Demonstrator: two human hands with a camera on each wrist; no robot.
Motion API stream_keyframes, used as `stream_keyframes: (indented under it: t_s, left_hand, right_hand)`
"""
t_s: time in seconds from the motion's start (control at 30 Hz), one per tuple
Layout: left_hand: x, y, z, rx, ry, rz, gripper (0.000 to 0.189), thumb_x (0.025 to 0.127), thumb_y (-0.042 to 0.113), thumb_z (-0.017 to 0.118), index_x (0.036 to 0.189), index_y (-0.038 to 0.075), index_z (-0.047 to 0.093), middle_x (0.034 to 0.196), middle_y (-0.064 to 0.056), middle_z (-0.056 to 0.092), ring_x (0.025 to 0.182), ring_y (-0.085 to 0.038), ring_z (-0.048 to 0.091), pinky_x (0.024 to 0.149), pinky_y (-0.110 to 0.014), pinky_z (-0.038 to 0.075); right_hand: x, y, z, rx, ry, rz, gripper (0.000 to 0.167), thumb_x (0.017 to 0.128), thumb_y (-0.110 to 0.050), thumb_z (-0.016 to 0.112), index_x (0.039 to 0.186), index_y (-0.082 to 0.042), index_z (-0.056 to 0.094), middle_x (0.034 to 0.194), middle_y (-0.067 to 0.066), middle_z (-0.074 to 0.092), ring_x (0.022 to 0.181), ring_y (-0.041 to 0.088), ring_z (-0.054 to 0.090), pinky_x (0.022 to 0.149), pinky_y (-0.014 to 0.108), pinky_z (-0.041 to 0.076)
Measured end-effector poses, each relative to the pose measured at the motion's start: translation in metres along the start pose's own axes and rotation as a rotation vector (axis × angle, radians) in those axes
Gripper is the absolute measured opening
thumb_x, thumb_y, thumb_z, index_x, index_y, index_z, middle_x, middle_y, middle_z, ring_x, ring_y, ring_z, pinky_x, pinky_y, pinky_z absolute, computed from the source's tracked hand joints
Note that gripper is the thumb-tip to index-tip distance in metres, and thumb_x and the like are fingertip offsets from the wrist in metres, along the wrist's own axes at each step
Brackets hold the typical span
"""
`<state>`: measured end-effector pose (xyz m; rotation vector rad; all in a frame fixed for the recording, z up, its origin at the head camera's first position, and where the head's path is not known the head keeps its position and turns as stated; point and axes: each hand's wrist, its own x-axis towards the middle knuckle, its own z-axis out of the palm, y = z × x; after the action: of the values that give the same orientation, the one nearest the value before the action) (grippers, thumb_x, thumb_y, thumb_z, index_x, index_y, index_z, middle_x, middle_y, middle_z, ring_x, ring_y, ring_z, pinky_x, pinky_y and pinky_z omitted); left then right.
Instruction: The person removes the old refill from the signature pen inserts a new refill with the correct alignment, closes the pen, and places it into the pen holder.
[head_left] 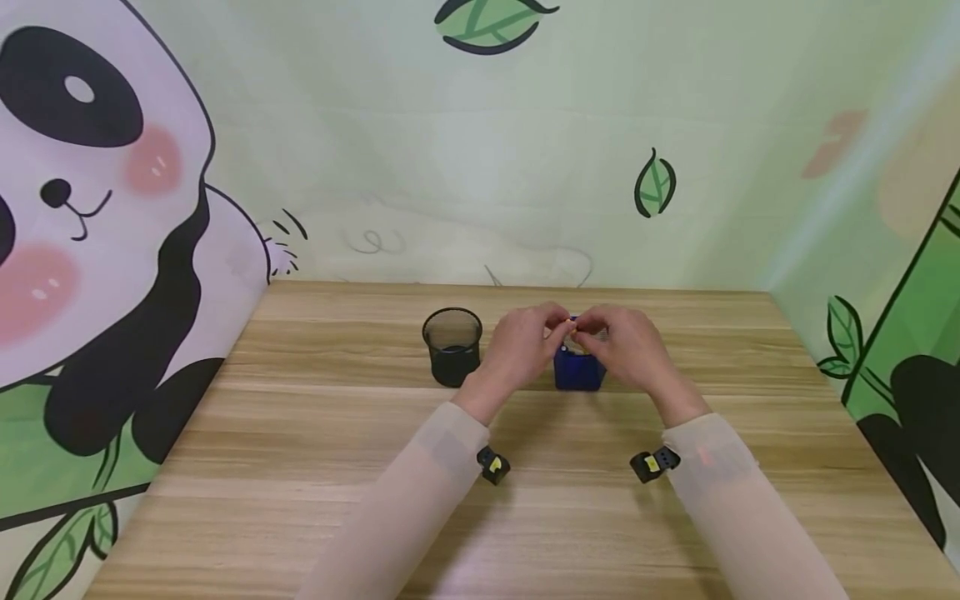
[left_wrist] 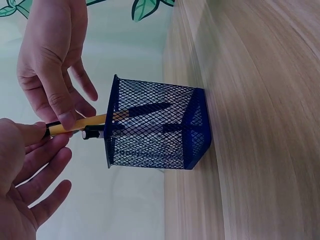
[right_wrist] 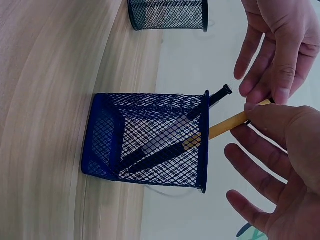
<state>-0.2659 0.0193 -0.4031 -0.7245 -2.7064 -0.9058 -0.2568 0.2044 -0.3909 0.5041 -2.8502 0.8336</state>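
Observation:
A yellow pen with a black lower part (left_wrist: 95,121) stands tilted in a blue mesh pen holder (head_left: 578,375), its top above the rim. My left hand (head_left: 521,343) pinches the pen's black top end. Just below that, my right hand (head_left: 633,346) pinches the yellow barrel between thumb and fingers. A second pen, grey and black (right_wrist: 167,134), leans inside the same holder with its dark end out past the rim. In the head view the hands hide most of the holder's opening and both pens.
A round black mesh pen holder (head_left: 454,364) stands left of the blue one, close to my left hand. Both are on a wooden table (head_left: 337,467). Behind the table hangs a green backdrop (head_left: 300,108) with a panda and leaves.

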Motion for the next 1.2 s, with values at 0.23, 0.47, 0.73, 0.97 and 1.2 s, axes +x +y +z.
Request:
stream_keyframes:
  t_s: [0.23, 0.47, 0.73, 0.97, 1.2]
  left_hand:
    - [-0.0012, -0.0001, -0.0021, -0.019, 0.04, 0.027, 0.022, 0.108, 0.031, 0.058, 0.115, 0.014, 0.07, 0.107, -0.002, 0.079, 0.084, -0.017, 0.071, 0.074, -0.031, 0.054]
    - [-0.0027, 0.0009, -0.0038, -0.029, 0.089, 0.062, 0.022, 0.109, 0.03, 0.055, 0.116, 0.013, 0.065, 0.107, -0.004, 0.08, 0.079, -0.016, 0.071, 0.071, -0.031, 0.054]
    - [-0.003, 0.0011, -0.005, -0.145, 0.079, 0.064, 0.021, 0.11, 0.029, 0.053, 0.118, 0.011, 0.062, 0.111, -0.006, 0.078, 0.094, -0.018, 0.075, 0.081, -0.032, 0.06]
    - [-0.0029, 0.0031, -0.0063, -0.208, 0.073, 0.05, 0.021, 0.109, 0.028, 0.056, 0.119, 0.011, 0.063, 0.115, -0.007, 0.077, 0.103, -0.021, 0.076, 0.087, -0.033, 0.061]
    - [-0.0034, 0.0047, -0.0079, -0.211, 0.12, 0.079, 0.017, 0.107, 0.023, 0.06, 0.114, 0.009, 0.065, 0.108, -0.008, 0.079, 0.098, -0.02, 0.077, 0.084, -0.032, 0.061]
  right_hand:
    - [0.0, 0.0028, 0.0019, 0.026, 0.017, -0.001, 0.021, 0.097, -0.018, 0.073, 0.113, -0.005, 0.077, 0.105, 0.014, 0.079, 0.1, 0.033, 0.073, 0.09, 0.052, 0.054]
    - [-0.0004, 0.0055, 0.0049, 0.029, 0.01, 0.011, 0.02, 0.097, -0.017, 0.073, 0.112, -0.004, 0.076, 0.104, 0.014, 0.079, 0.098, 0.031, 0.073, 0.089, 0.051, 0.055]
    - [-0.0012, 0.0054, 0.0042, 0.028, -0.008, 0.02, 0.018, 0.099, -0.018, 0.072, 0.11, -0.005, 0.075, 0.104, 0.013, 0.078, 0.096, 0.03, 0.074, 0.087, 0.05, 0.055]
    - [-0.0019, 0.006, 0.002, 0.036, 0.004, 0.017, 0.016, 0.098, -0.018, 0.073, 0.108, -0.006, 0.074, 0.104, 0.012, 0.078, 0.097, 0.03, 0.074, 0.087, 0.05, 0.055]
    - [-0.0033, 0.0076, 0.002, 0.061, 0.027, -0.001, 0.015, 0.097, -0.017, 0.073, 0.108, -0.007, 0.074, 0.103, 0.011, 0.078, 0.095, 0.028, 0.074, 0.086, 0.049, 0.055]
